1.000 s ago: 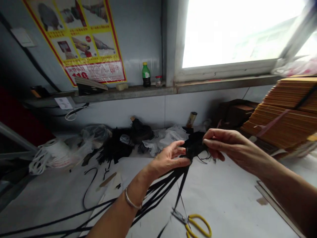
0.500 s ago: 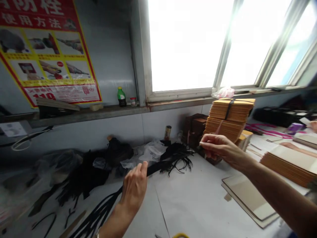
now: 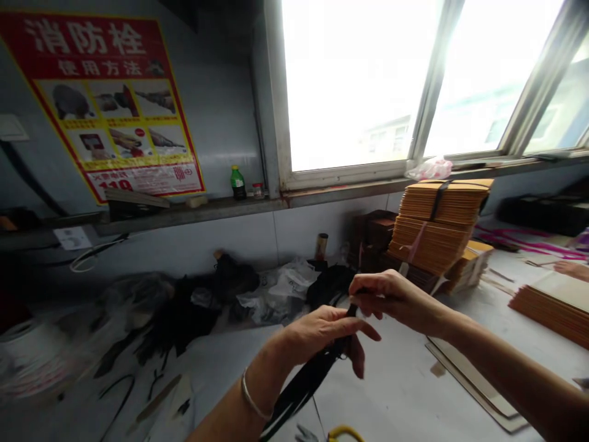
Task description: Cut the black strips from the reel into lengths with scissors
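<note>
A bundle of long black cords or strips (image 3: 299,390) runs from the bottom of the view up to both hands. My left hand (image 3: 317,331), a silvery bangle on its wrist, is wrapped around the bundle near its top, with some fingers reaching out past it. Just above, my right hand (image 3: 386,298) pinches the bundle's upper end between thumb and fingers. The two hands are close together, and the fingertips' exact grip is partly hidden. Further black strips (image 3: 334,282) lie behind the hands.
Yellow-handled scissors (image 3: 345,433) lie at the front edge. Tied stacks of orange-brown card (image 3: 430,245) stand behind my right hand; flat boards (image 3: 473,380) lie under that forearm. Clear plastic bags (image 3: 289,282) are at the back. A co-worker's hand (image 3: 573,269) shows far right.
My left hand has moved right along the table, and my right hand has come down and left to meet it at the bundle's end. The camera view has shifted slightly left.
</note>
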`<act>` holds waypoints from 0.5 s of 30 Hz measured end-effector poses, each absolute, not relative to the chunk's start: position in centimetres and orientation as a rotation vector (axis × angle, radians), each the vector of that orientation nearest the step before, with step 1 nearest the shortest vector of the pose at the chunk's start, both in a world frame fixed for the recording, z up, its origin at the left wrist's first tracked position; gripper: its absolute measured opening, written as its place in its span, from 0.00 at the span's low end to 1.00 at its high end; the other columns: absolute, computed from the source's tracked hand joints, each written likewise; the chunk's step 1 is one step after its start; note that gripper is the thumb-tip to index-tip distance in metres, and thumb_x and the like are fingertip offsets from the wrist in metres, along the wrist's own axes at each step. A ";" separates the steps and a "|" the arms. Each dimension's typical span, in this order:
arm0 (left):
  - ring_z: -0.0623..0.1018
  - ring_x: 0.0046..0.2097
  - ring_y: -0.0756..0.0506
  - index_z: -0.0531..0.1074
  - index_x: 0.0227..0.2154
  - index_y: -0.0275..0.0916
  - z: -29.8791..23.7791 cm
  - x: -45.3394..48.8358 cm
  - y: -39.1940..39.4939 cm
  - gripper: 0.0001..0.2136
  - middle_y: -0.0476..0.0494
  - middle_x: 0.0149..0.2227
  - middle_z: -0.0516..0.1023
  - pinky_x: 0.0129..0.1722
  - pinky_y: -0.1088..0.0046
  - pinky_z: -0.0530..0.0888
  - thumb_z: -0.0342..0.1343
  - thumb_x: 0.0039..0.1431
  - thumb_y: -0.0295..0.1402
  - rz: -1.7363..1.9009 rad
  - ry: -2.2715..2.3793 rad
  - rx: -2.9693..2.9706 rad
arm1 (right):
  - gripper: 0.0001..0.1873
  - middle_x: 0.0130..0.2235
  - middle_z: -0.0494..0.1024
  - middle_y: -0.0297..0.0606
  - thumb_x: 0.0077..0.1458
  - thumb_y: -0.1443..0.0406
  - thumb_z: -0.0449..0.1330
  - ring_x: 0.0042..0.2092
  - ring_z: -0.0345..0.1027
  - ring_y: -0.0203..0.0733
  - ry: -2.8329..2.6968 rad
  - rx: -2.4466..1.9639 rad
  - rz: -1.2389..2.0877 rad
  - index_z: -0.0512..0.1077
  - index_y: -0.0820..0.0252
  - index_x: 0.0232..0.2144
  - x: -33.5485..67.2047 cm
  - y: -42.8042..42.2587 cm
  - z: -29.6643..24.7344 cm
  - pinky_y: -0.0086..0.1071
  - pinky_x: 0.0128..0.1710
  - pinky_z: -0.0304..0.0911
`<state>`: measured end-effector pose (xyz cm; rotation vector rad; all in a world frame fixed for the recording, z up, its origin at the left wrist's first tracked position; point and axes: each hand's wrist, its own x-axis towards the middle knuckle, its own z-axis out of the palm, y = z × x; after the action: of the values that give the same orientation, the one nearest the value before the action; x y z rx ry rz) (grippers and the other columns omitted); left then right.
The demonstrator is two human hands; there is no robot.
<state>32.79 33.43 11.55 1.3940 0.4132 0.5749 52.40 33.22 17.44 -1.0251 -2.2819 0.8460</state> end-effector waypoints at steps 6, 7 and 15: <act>0.56 0.16 0.57 0.70 0.26 0.34 8.4 30.0 31.1 0.17 0.59 0.15 0.55 0.21 0.77 0.64 0.58 0.53 0.46 0.504 0.676 1.332 | 0.19 0.23 0.67 0.32 0.57 0.51 0.60 0.25 0.59 0.32 -1.979 -1.033 0.851 0.68 0.63 0.30 57.1 34.9 16.8 0.24 0.23 0.57; 0.54 0.16 0.57 0.68 0.26 0.35 8.0 29.4 30.5 0.17 0.59 0.15 0.53 0.19 0.79 0.62 0.57 0.53 0.47 0.509 0.717 1.315 | 0.20 0.23 0.67 0.33 0.56 0.51 0.60 0.24 0.59 0.32 -1.955 -1.039 0.906 0.68 0.64 0.30 57.7 35.2 16.5 0.24 0.23 0.57; 0.51 0.15 0.57 0.68 0.34 0.36 5.7 26.3 27.3 0.17 0.59 0.16 0.55 0.13 0.79 0.47 0.55 0.56 0.48 0.490 0.781 1.160 | 0.20 0.24 0.71 0.36 0.57 0.52 0.61 0.24 0.63 0.32 -1.884 -0.978 1.249 0.65 0.65 0.30 57.5 37.1 12.1 0.25 0.23 0.59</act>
<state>26.33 27.31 5.74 1.1603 0.7806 0.4902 57.47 37.10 12.09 -0.9785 -1.8840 1.2494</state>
